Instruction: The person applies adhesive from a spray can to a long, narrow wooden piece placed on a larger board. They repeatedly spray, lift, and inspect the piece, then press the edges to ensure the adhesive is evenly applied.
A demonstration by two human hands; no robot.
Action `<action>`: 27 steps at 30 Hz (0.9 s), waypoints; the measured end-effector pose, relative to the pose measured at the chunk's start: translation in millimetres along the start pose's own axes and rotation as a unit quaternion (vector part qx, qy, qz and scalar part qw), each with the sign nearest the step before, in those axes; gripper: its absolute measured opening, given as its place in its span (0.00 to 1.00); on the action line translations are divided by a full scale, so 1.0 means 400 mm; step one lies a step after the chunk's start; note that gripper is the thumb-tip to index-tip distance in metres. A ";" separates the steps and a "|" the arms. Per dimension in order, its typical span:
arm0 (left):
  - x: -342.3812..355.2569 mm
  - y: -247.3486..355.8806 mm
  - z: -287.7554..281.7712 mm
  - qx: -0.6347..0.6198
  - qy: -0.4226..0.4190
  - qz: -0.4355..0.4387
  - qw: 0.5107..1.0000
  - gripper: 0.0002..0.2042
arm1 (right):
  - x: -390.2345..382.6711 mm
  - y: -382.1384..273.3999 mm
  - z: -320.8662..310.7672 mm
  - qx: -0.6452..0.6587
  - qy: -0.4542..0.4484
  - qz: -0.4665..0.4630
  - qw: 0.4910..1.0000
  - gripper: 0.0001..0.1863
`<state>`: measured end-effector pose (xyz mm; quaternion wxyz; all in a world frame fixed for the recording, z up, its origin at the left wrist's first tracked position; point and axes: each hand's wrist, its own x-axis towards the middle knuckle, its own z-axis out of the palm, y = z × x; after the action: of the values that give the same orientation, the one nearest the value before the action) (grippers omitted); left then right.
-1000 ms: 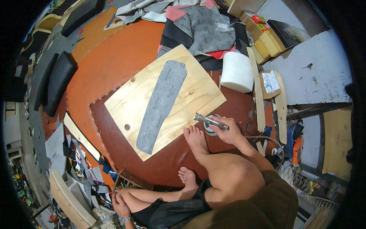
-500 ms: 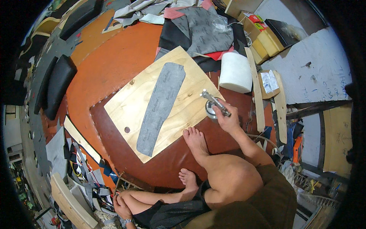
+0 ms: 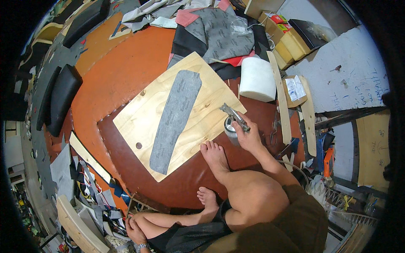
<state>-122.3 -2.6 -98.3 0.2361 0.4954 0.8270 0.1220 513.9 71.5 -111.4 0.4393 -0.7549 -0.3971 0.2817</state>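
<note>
My right hand (image 3: pixel 245 130) grips a metal spray gun (image 3: pixel 232 114) with a round cup (image 3: pixel 230 135) beneath it, near the right corner of a plywood board (image 3: pixel 130 118). A long grey piece of patterned material (image 3: pixel 173 122) lies flat on the board. My bare foot (image 3: pixel 213 158) rests against the board's near edge. My left hand (image 3: pixel 134 232), wearing a metal watch, is down beside my bent left knee with its fingers curled; what they hold, if anything, is too small to make out.
A white roll (image 3: pixel 257 79), heaped fabric (image 3: pixel 219 33) and wooden strips (image 3: pixel 278 97) lie beyond the board. Dark padded pieces (image 3: pixel 63 99) sit at left, over orange sheeting (image 3: pixel 114 71). Scraps (image 3: pixel 90 185) and a curved wooden piece (image 3: pixel 78 223) crowd the lower left. A hose runs at right.
My right hand has lifted the spray gun upward from beside my foot to near the board's right corner, with small shifts in its angle. My left hand stays put.
</note>
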 end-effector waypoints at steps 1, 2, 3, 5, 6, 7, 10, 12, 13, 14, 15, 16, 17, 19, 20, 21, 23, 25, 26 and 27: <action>0.000 -0.005 0.000 0.002 0.004 0.011 1.000 0.25 | 0.006 0.001 0.004 -0.004 0.007 -0.001 1.000 0.26; 0.004 -0.010 0.000 -0.004 -0.001 0.004 1.000 0.25 | 0.011 0.001 0.009 -0.008 0.014 -0.002 1.000 0.26; 0.008 -0.016 0.000 -0.003 0.000 0.008 1.000 0.25 | 0.016 0.001 0.014 -0.014 0.026 -0.013 0.999 0.25; 0.011 -0.024 0.005 -0.007 -0.001 0.014 1.000 0.24 | 0.024 0.000 0.022 -0.029 0.049 -0.043 0.997 0.25; 0.014 -0.027 0.005 -0.011 -0.002 0.015 1.000 0.24 | 0.026 0.000 0.024 -0.040 0.051 -0.045 0.997 0.24; 0.014 -0.027 0.005 -0.001 -0.002 0.006 1.000 0.24 | 0.026 -0.001 0.026 -0.051 0.053 -0.055 0.996 0.24; 0.011 -0.019 0.003 0.006 -0.001 0.004 1.000 0.23 | 0.019 -0.003 0.029 -0.058 0.054 -0.057 0.995 0.23; 0.004 -0.010 -0.001 -0.013 -0.008 -0.009 1.000 0.23 | 0.012 -0.007 0.029 -0.045 0.056 -0.045 0.996 0.23; 0.002 -0.007 -0.002 -0.021 -0.007 -0.008 1.000 0.23 | 0.008 -0.010 0.028 -0.034 0.059 -0.036 0.997 0.23; 0.002 -0.005 -0.002 -0.021 -0.011 -0.018 1.000 0.23 | 0.007 -0.013 0.027 -0.022 0.061 -0.029 0.997 0.23; 0.001 -0.006 -0.002 -0.022 -0.011 -0.015 1.000 0.23 | 0.008 -0.017 0.027 -0.027 0.067 -0.029 0.997 0.23; 0.003 -0.009 0.000 -0.031 -0.010 0.002 0.999 0.24 | 0.010 -0.022 0.025 -0.030 0.073 -0.031 0.996 0.23; 0.005 -0.014 0.002 -0.028 -0.015 -0.012 0.999 0.24 | 0.013 -0.027 0.024 -0.033 0.080 -0.032 0.996 0.23; 0.011 -0.029 0.005 -0.030 -0.016 -0.013 0.999 0.25 | 0.024 -0.038 0.021 -0.024 0.080 -0.040 0.996 0.22; 0.013 -0.037 0.007 -0.036 -0.018 -0.006 0.999 0.25 | 0.029 -0.043 0.020 -0.018 0.080 -0.050 0.995 0.22; 0.014 -0.044 0.008 -0.035 -0.015 -0.003 0.999 0.25 | 0.032 -0.047 0.019 -0.021 0.079 -0.045 0.996 0.22; 0.014 -0.050 0.008 -0.026 -0.011 0.004 1.000 0.25 | 0.034 -0.052 0.018 -0.023 0.079 -0.049 0.995 0.23; 0.012 -0.047 0.005 -0.001 -0.009 0.010 1.000 0.25 | 0.030 -0.054 0.019 -0.036 0.072 -0.036 0.996 0.23; 0.011 -0.042 0.003 -0.013 -0.016 0.009 1.000 0.25 | 0.025 -0.053 0.019 -0.042 0.069 -0.029 0.996 0.23; 0.010 -0.036 0.001 -0.015 -0.021 0.008 1.000 0.26 | 0.019 -0.052 0.019 -0.043 0.068 -0.029 0.996 0.23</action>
<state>-134.7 -5.8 -105.8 0.2598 0.5004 0.8162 0.1262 504.8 87.5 -96.9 0.4402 -0.7786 -0.4003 0.1995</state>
